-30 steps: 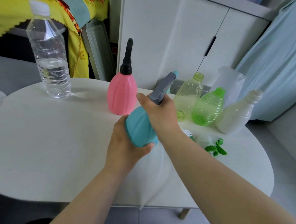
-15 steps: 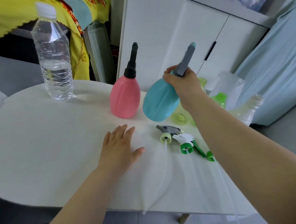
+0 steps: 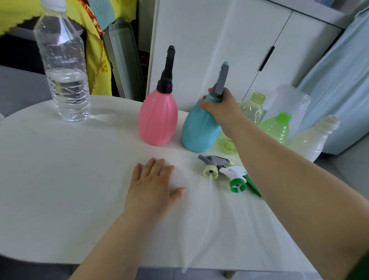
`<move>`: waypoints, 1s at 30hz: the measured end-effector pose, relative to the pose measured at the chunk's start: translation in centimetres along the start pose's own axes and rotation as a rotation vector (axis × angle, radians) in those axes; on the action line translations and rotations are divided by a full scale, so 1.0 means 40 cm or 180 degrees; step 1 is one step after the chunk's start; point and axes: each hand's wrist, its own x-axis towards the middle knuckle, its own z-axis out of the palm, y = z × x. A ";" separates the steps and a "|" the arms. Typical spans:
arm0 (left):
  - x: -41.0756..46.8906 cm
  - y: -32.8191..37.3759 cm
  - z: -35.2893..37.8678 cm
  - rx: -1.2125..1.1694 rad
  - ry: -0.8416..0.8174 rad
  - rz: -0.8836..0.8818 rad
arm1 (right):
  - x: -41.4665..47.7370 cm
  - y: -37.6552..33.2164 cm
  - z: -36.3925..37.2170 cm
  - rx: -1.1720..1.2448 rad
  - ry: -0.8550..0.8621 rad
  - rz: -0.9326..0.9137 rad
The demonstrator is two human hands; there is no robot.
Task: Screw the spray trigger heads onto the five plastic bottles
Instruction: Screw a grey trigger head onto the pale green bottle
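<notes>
While right hand (image 3: 222, 109) grips teal bottle (image 3: 198, 131) — left hand (image 3: 154, 187) splayed flat.

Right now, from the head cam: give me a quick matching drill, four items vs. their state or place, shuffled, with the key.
Items:
1. pink bottle
2. blue bottle
3. left hand
4. white bottle

States:
A. flat on the table, holding nothing
B. neck open, no head fitted, at the table's right edge
C. standing free, black spray head on
D. gripped at the neck by the right hand, grey head on

Pairs: 1-C, 2-D, 3-A, 4-B
</notes>
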 end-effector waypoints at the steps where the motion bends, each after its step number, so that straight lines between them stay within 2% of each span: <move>1: 0.001 0.000 0.001 -0.0005 0.0008 0.0006 | 0.001 0.003 0.000 -0.0032 -0.0020 0.0010; 7: 0.000 -0.001 0.001 -0.0005 -0.0056 -0.0013 | -0.018 0.017 -0.014 -0.0186 -0.0013 -0.0020; 10: -0.001 0.000 -0.002 -0.0014 -0.0084 0.0000 | -0.060 0.024 -0.042 -0.0392 0.0175 -0.0113; 13: -0.002 0.001 -0.009 -0.0016 -0.0135 0.0010 | -0.134 0.055 -0.064 -0.1041 0.0310 -0.0275; 17: -0.005 0.008 -0.016 -0.0039 -0.0084 0.0010 | -0.207 0.122 -0.050 -0.2526 -0.0343 0.0045; 20: -0.008 0.008 -0.020 -0.0046 -0.0091 0.0028 | -0.222 0.149 -0.036 -0.3296 -0.0466 0.0059; 24: -0.008 0.006 -0.019 -0.0054 -0.0092 0.0058 | -0.224 0.162 -0.021 -0.3639 -0.0268 -0.0097; 30: -0.006 0.003 -0.014 -0.0023 -0.0090 0.0041 | -0.224 0.162 -0.002 -0.4051 -0.0252 -0.0104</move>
